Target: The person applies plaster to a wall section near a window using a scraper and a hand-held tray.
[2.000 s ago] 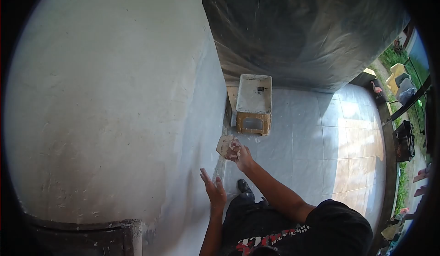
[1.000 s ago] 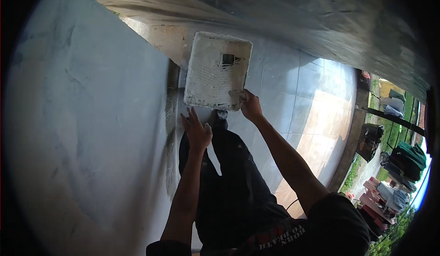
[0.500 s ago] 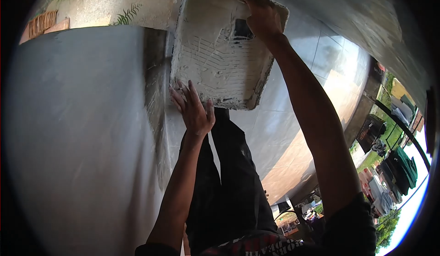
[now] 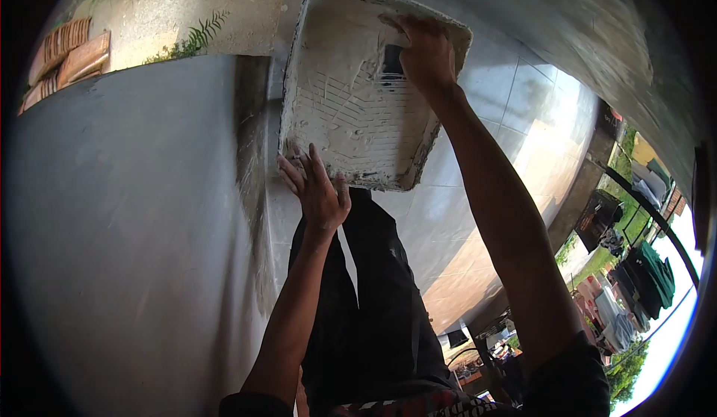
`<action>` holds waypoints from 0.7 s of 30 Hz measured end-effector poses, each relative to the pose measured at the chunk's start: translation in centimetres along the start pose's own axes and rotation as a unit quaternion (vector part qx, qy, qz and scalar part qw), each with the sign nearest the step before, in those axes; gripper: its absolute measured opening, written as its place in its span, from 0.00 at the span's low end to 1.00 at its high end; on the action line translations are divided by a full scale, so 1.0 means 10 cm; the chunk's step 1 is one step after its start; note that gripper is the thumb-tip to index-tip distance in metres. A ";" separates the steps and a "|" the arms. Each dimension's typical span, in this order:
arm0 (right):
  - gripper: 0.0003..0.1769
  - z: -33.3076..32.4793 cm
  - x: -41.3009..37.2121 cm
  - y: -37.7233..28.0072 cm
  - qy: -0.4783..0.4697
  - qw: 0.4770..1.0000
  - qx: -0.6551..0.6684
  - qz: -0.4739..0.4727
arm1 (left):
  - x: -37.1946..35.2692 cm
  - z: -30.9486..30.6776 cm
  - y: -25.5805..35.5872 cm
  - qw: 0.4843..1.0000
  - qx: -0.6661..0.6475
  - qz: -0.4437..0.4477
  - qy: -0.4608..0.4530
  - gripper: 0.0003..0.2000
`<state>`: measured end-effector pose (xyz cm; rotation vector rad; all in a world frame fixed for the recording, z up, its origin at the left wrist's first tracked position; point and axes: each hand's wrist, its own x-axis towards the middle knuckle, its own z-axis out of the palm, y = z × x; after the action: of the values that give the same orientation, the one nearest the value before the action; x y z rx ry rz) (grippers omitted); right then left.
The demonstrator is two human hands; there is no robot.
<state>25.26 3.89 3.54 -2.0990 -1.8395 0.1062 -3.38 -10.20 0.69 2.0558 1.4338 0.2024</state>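
Observation:
A paint-caked tray with a ridged floor and a dark patch lies at the top centre, its inside coated in off-white paint. My left hand rests at the tray's near left corner, fingers spread and smeared with white. Inside the tray's far right part is my right hand, fingers bent together beside the dark patch; what its fingertips hold, if anything, is hidden.
A grey wall fills the left side. Tiled floor lies to the right. Stacked bricks and a fern are at the upper left. Piled clothes stand at the far right.
The tray and both hands appear slightly lower in the view. My right hand's fingertips have moved a little inward from the tray's far rim.

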 end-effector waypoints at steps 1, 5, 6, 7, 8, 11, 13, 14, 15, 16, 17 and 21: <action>0.25 0.10 0.05 0.04 -0.003 1.000 0.002 -0.001 | 0.00 0.00 0.00 1.000 0.003 0.008 0.007 0.38; 0.19 0.43 -0.13 -0.10 0.024 0.997 -0.078 -0.014 | 0.00 0.00 0.01 0.999 0.019 0.015 0.026 0.36; 0.19 0.41 -0.25 -0.17 0.008 0.999 -0.052 0.009 | 0.00 -0.01 -0.02 0.999 0.023 0.016 0.026 0.36; 0.20 0.36 -0.33 -0.20 -0.011 0.999 -0.028 0.031 | -0.02 0.00 -0.02 1.000 0.017 0.011 0.006 0.36; 0.20 0.28 -0.35 -0.16 -0.035 0.999 -0.013 0.021 | -0.02 0.01 -0.02 1.000 0.010 0.008 -0.012 0.37; 0.20 -0.12 -0.03 -0.09 -0.213 0.960 0.052 0.175 | -0.01 0.01 -0.01 1.000 -0.005 0.011 0.005 0.37; 0.22 0.03 -0.05 0.10 -0.163 0.977 0.037 0.134 | -0.02 0.02 0.01 1.000 0.001 0.010 0.019 0.35; 0.22 0.09 -0.07 0.11 -0.097 0.992 -0.003 0.080 | -0.01 0.03 0.00 0.999 0.008 0.014 0.034 0.34; 0.23 0.16 -0.11 0.09 -0.030 0.998 -0.041 0.026 | 0.00 0.05 0.00 0.999 0.009 0.013 0.031 0.34; 0.24 0.22 -0.23 0.01 -0.035 0.997 -0.056 0.046 | -0.01 0.05 -0.01 0.999 0.015 0.009 0.031 0.34; 0.24 0.26 -0.39 -0.09 -0.037 0.997 -0.057 0.048 | -0.01 0.05 0.00 0.999 0.020 0.007 0.032 0.34; 0.25 -0.04 -0.63 -0.30 -0.065 0.995 0.031 0.064 | 0.01 0.04 0.01 1.000 0.005 0.010 0.010 0.35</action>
<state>21.59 -2.02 3.76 -2.2118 -1.7475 0.3333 -3.08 -10.31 0.46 2.0820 1.4300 0.2259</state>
